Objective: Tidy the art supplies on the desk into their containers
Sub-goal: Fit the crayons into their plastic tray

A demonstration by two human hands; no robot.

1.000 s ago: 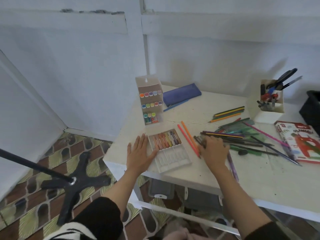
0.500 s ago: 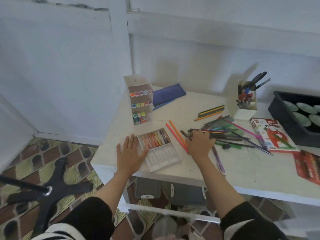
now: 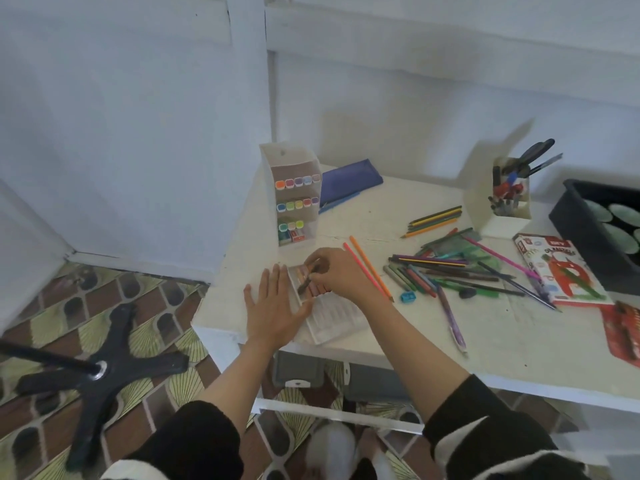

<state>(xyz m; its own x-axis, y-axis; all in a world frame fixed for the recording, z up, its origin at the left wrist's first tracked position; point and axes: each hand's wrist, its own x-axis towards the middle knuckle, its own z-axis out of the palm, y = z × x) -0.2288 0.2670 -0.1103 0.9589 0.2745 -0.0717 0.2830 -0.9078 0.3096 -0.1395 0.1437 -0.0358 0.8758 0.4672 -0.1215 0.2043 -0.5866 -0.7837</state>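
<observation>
The right hand (image 3: 334,273) pinches a short dark crayon stick (image 3: 305,284) between thumb and fingertips, just over the far left part of the clear plastic slotted tray (image 3: 332,320) at the front left corner of the white desk (image 3: 519,341). The stick slants, its lower end toward the left hand (image 3: 273,310), which lies flat and straight-fingered against the tray's left edge, holding nothing. I'd say the stick wants turning parallel to the coloured crayons (image 3: 317,289) already there before it drops in.
</observation>
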